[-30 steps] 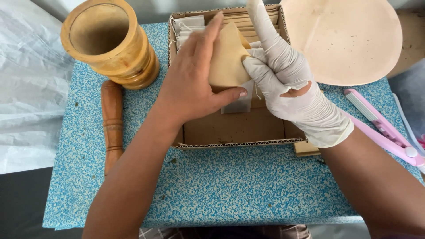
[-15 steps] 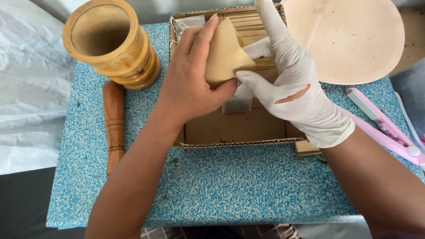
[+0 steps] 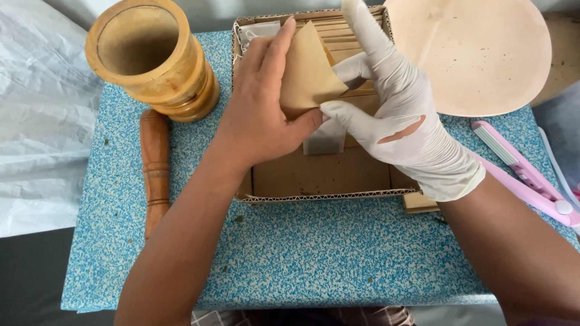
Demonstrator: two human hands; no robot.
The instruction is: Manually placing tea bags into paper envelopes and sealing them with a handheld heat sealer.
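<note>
Paper piece (image 3: 308,69) betw. both hands: tan, matt, kraft-like, creased to a point. Left hand (image 3: 260,115) bare skin; right hand (image 3: 399,115) in thin white glove, latex/rubber look, smooth w/ slight sheen, wrinkled at cuff, one tear on the back. Box (image 3: 326,175): brown corrugated cardboard, matt, fluted edge visible along front wall. Translucent white sachet (image 3: 326,136) under the thumbs, filter-paper look. Mortar (image 3: 151,57) + pestle (image 3: 155,166): turned wood, varnished, semi-gloss, grain visible. Table top (image 3: 302,253): blue/white speckled, matt, grainy-looking. Round tray (image 3: 471,54): pale beige, smooth, matt, a few dark spots. Sealer tool (image 3: 522,175): pink plastic, glossy. Left edge: white crinkled plastic sheet (image 3: 42,121).
</note>
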